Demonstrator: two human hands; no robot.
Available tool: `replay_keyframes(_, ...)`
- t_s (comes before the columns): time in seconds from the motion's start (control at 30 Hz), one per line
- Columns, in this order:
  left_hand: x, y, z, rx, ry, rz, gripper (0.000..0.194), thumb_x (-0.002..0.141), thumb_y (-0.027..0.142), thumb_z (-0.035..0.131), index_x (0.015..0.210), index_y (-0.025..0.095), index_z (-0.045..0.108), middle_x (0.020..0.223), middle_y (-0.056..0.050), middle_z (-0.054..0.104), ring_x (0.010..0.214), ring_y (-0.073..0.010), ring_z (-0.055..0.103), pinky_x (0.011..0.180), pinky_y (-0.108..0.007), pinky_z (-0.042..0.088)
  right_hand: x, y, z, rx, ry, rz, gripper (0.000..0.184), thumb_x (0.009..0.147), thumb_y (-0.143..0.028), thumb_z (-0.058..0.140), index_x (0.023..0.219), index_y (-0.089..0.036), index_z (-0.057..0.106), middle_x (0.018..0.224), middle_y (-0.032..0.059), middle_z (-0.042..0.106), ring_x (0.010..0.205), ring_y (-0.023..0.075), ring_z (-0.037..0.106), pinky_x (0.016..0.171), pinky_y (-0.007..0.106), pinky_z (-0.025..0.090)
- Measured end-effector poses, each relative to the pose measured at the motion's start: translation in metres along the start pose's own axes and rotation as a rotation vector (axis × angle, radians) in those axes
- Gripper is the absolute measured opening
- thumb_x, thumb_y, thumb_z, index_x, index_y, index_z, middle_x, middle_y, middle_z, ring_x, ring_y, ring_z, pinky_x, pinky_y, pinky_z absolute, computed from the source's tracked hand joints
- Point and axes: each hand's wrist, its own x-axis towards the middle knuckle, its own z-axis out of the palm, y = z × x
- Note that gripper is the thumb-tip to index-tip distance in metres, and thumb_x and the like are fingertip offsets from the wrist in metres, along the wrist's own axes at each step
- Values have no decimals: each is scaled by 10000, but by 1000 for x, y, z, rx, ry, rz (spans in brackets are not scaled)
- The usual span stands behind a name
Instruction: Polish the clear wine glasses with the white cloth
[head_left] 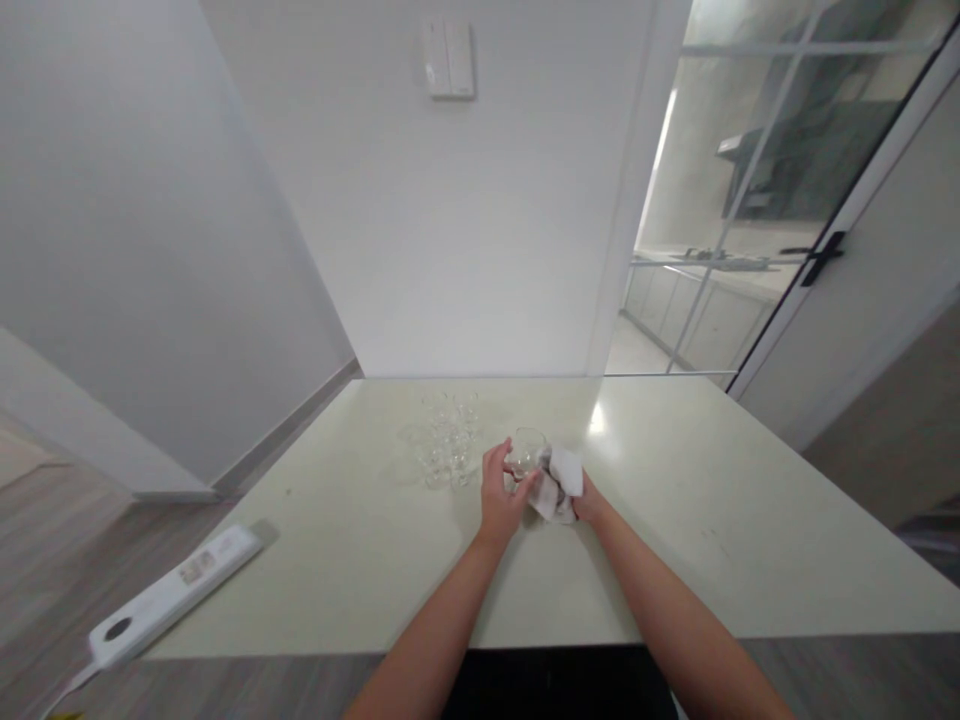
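Note:
My left hand [504,490] is closed around a small clear glass cup [529,450], its thumb and fingers on the near and left side. A crumpled white cloth [559,485] is bunched in my right hand [589,500] and touches the cup's right side. Most of my right fingers are hidden behind the cloth. Several clear glasses [448,440] stand close together on the table, a little left of my left hand; their outlines are faint.
The pale glossy table [337,570] meets a white wall [480,250] at its far edge. A white power strip [176,595] lies at the table's left edge, its cord hanging off. A glass-paned door [705,200] with a black handle [823,258] stands at the right.

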Motion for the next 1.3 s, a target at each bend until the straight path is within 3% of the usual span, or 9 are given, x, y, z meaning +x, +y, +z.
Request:
replay_keyframes(0.07, -1, -1, -1, 60, -88, 17, 636, 843, 345, 693, 1424, 263, 448, 1162, -72, 543, 732, -108, 572, 754, -287, 530, -3, -8, 7, 62, -114, 141, 394, 670, -490, 756, 931, -195, 743, 853, 68, 762, 781, 253, 707, 798, 406, 570)
replay_keyframes(0.17, -1, -2, 0, 135, -241, 45, 636, 842, 274, 661, 1442, 294, 449, 1131, -45, 539, 713, -99, 575, 746, -271, 552, -5, -19, 15, 5, -114, 61, 318, 633, -366, 809, 906, -216, 744, 860, 28, 759, 805, 228, 695, 827, 361, 560)
replay_keyframes(0.3, -1, 3, 0, 120, -321, 92, 693, 844, 251, 643, 1486, 291, 385, 1191, -67, 548, 801, -124, 622, 835, -306, 566, 1, -19, 9, -22, -54, -18, 284, 663, -357, 782, 898, -210, 720, 869, 31, 750, 805, 211, 681, 804, 336, 554)
replay_keyframes(0.37, 0, 7, -1, 81, -351, 136, 685, 869, 280, 631, 1498, 281, 360, 1261, -93, 545, 966, -168, 640, 944, -357, 541, 9, -16, -3, 66, 79, -11, 285, 666, -410, 757, 851, -204, 690, 815, 29, 737, 714, 196, 667, 684, 315, 561)
replay_keyframes(0.5, 1, 10, -1, 70, -373, 171, 615, 890, 303, 618, 1465, 260, 403, 1399, -118, 502, 1308, -248, 495, 1113, -459, 425, 26, -24, -38, 99, 603, -313, 281, 641, -412, 733, 836, -230, 645, 800, -17, 708, 705, 155, 648, 662, 276, 547)
replay_keyframes(0.63, 0, 6, 3, 76, -447, 95, 432, 891, 300, 615, 1316, 261, 552, 1320, -104, 557, 1205, -229, 578, 1037, -425, 488, 33, -42, -69, -134, 853, -496, 378, 599, -358, 765, 921, -186, 666, 933, 31, 717, 827, 180, 662, 828, 352, 548)
replay_keyframes(0.9, -5, 6, 4, 218, -714, 72, 258, 862, 341, 645, 1095, 233, 672, 1115, -74, 652, 1042, -223, 622, 917, -381, 501, 33, -59, -85, -440, 871, -496, 452, 549, -361, 750, 918, -118, 658, 938, 108, 710, 854, 237, 650, 867, 432, 542)
replay_keyframes(1.1, -6, 6, 4, 266, -739, 105, 295, 873, 367, 633, 1135, 237, 676, 1136, -74, 653, 1053, -228, 600, 923, -391, 477, 57, -59, -103, -563, 867, -443, 430, 545, -386, 731, 887, -143, 636, 961, 125, 706, 909, 264, 648, 900, 459, 514)
replay_keyframes(1.3, -4, 10, 1, 276, -759, 105, 293, 884, 358, 621, 1138, 218, 669, 1117, -77, 657, 1043, -230, 601, 907, -382, 475, 73, -58, -113, -606, 851, -387, 351, 501, -366, 725, 775, -172, 622, 850, 98, 715, 823, 267, 646, 834, 444, 531)
